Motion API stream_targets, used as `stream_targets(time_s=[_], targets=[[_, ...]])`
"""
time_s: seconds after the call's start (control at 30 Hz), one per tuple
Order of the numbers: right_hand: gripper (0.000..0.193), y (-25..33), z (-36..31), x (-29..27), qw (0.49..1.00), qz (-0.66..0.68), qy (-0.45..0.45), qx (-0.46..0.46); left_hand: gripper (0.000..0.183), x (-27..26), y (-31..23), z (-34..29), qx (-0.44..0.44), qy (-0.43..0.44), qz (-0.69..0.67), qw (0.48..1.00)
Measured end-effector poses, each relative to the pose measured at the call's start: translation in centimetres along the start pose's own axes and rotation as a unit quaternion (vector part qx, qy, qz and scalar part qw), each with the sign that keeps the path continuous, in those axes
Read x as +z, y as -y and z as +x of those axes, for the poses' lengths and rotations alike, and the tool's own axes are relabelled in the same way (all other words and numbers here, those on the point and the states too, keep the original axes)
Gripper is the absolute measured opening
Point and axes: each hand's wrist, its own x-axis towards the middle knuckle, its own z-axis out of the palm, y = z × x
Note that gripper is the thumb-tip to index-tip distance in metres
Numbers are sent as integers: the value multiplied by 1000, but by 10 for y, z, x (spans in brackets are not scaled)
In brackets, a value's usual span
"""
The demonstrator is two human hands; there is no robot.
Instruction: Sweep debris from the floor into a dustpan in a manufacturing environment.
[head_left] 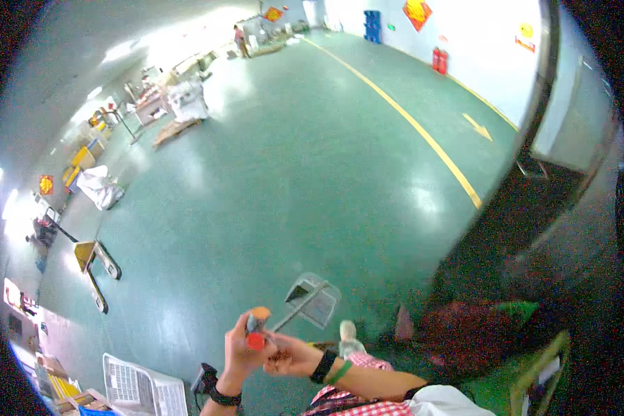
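My left hand point(236, 355), with a black band at the wrist, is closed around a small object point(256, 324) with an orange top, a greyish middle and a red round end. Its exact kind is blurred. Against it, from the right, comes my right hand point(299, 357), its fingers bent together in a pinch. What those fingers grip is too small to tell. Just beyond both hands is a grey, see-through flat panel point(319, 305) with a thin rod point(295, 315) running toward my hands. Whether the rod is held or merely lines up with them is unclear.
A white plastic basket point(142, 388) stands at the lower left. Farther left is a yellow pallet truck point(87, 256). A dark post point(492, 229) rises on the right. Red fire extinguishers point(439, 61) stand by the wall, and a person point(240, 41) is far off.
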Motion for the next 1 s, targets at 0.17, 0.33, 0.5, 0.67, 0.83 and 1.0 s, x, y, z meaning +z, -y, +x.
stream_targets(time_s=[0.17,0.33,0.5,0.67,0.83,1.0], targets=[[20,125,92,43,996,-82,-37,-28,53,-36,8,144,25,13,26,999],[31,282,168,8,988,-155,-27,1,50,-66,27,303,-59,194,6,979],[20,436,182,45,991,-110,-53,-51,21,-68,145,470,-127,-145,-62,979],[17,567,182,-37,959,-196,-193,-63,19,-87,207,669,-118,-232,-70,963],[10,653,150,1,946,-167,-266,-84,19,-81,182,843,-148,-240,-279,918],[18,759,188,30,872,-215,-382,-218,24,-91,249,995,-155,-276,-327,891]])
